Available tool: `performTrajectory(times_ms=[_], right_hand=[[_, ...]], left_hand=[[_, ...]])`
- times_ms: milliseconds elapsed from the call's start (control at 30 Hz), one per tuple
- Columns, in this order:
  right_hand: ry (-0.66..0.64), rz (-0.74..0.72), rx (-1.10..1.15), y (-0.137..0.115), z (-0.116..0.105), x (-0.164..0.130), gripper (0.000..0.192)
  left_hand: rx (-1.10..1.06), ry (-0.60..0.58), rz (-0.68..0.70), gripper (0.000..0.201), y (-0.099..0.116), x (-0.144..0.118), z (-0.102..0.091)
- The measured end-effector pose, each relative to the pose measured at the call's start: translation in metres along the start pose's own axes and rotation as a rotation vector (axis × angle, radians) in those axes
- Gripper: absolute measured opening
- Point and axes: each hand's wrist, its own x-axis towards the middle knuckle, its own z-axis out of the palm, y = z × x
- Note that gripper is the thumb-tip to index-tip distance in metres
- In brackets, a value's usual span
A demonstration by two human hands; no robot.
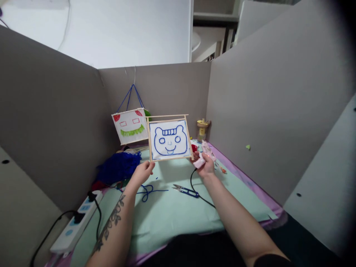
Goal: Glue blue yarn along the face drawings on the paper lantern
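Note:
My left hand [143,172] grips the lower left corner of a wooden-stick frame [169,139] holding a white panel with a bear face outlined in blue yarn. The frame is held upright above the table. My right hand [205,164] is at the frame's lower right corner and holds a pink and white glue gun [204,154] whose black cord [198,191] trails over the table. Blue snips [185,190] and a loose piece of blue yarn [148,191] lie on the pale green mat [178,211] below.
A second panel [130,127] with a red and green face hangs by blue yarn on the back divider. A heap of blue yarn [118,167] lies at left, a white power strip [76,222] at front left, a small jar [202,129] at back right. Grey dividers enclose the table.

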Motion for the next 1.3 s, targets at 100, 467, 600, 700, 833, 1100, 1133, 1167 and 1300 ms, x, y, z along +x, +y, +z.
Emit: performTrajectory(times_ms=[100,467,600,700,833,1100,1133,1167,1300], right_hand=[[0.000,-0.010,-0.047,-0.001,-0.001,0.000,0.013],[0.008,-0.292,-0.270,-0.022,-0.001,-0.007,0.029],[-0.118,-0.329,-0.424,-0.021,0.001,-0.021,0.033],[-0.160,-0.354,-0.604,-0.015,0.002,-0.028,0.030],[-0.159,-0.329,-0.885,-0.010,0.004,-0.033,0.033],[0.075,-0.391,-1.075,-0.006,0.004,-0.032,0.037],[0.085,-0.418,-1.047,-0.006,0.004,-0.032,0.036],[0.084,-0.444,-1.002,-0.007,0.004,-0.032,0.036],[0.003,-0.578,-0.829,-0.029,0.007,-0.045,0.031]], left_hand=[[-0.388,-0.041,-0.019,0.047,-0.005,0.002,0.010],[-0.864,-0.248,-0.043,0.044,-0.006,-0.003,0.025],[-0.857,-0.266,-0.019,0.043,-0.017,0.003,0.041],[-0.834,-0.189,-0.028,0.044,-0.022,0.006,0.053],[-0.793,-0.086,-0.043,0.045,-0.022,0.007,0.069],[-0.551,0.049,-0.097,0.033,-0.028,0.022,0.077],[-0.443,0.066,-0.097,0.031,-0.032,0.024,0.075],[-0.322,0.080,-0.086,0.029,-0.035,0.027,0.074],[0.047,0.089,0.004,0.023,-0.041,0.026,0.065]])
